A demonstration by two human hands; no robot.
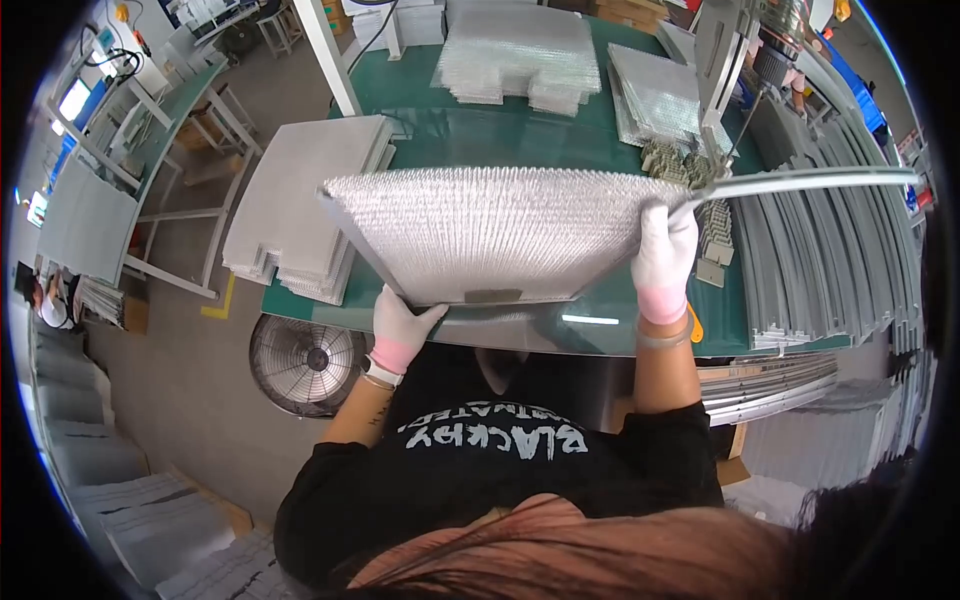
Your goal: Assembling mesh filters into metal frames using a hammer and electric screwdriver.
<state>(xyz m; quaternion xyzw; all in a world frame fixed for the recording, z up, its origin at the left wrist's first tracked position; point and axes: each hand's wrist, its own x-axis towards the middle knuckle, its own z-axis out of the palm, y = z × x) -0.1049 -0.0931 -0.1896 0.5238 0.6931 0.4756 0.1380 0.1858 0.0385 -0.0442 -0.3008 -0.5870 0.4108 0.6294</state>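
A large pleated white filter panel (pixel 490 235) with a grey frame edge stands tilted on the green table (pixel 450 130) in front of me. My left hand (pixel 402 322), in a white glove, grips its near lower left corner. My right hand (pixel 665 255), also gloved, is at the panel's right edge and holds the end of a long thin grey strip (pixel 800 182) that reaches away to the right.
Stacks of pleated filter media (pixel 520 50) lie at the table's far side. Flat white sheets (pixel 300 200) are piled on the left. Grey frame strips (pixel 830 270) cover the right. A floor fan (pixel 305 362) stands below the table's left edge.
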